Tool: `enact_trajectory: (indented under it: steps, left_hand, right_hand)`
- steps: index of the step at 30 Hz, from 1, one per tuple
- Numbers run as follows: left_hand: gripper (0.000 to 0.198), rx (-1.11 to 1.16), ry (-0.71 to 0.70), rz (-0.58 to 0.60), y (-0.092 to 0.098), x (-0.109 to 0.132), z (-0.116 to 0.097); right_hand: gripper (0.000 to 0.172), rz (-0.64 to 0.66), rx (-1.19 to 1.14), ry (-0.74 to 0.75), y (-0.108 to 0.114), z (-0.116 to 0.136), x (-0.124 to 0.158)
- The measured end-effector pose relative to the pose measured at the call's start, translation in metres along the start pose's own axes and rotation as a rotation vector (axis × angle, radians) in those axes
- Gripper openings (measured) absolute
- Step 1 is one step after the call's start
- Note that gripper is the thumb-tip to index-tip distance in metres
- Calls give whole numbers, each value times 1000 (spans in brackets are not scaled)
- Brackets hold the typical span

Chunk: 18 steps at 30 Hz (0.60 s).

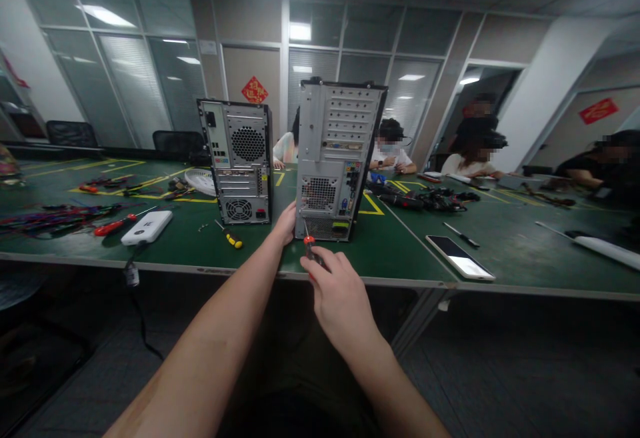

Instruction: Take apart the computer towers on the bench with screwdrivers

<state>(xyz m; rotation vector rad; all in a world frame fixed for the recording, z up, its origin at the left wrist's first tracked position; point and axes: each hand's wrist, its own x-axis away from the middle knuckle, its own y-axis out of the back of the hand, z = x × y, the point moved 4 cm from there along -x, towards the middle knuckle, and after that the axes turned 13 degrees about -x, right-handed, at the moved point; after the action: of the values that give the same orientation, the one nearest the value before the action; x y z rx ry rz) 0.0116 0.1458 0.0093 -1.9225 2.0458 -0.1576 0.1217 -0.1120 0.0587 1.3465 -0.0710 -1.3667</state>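
My right hand point(343, 291) is closed around the dark handle of a screwdriver point(309, 241) with a red collar. The screwdriver's shaft points up at the lower left of a computer tower's point(325, 145) back panel; I cannot tell whether the tip sits in a screw. Against the lower left side of this upright tower lies my left hand point(285, 225), its fingers stretched along the case and partly hidden. A second computer tower point(240, 158) stands to the left, its back also facing me.
On the left lie a yellow-black screwdriver point(231, 238), a white power bank point(147, 227), a red screwdriver point(115, 225) and coloured cables point(55, 219). To the right are a phone point(460, 257), a pen-like tool point(461, 234) and black cables point(425, 197). Several people sit across the green table point(390, 251).
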Motion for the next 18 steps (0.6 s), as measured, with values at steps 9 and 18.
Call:
enact_trajectory:
  steps: [9,18]
  left_hand:
    - [34,9,18,-4,-3,4,-4]
    - [34,9,12,-14,-2,3,-2]
  right_hand:
    - [33,-127,-194,-111,1,-4,-2]
    - [47,-7,16,20,1,-3,0]
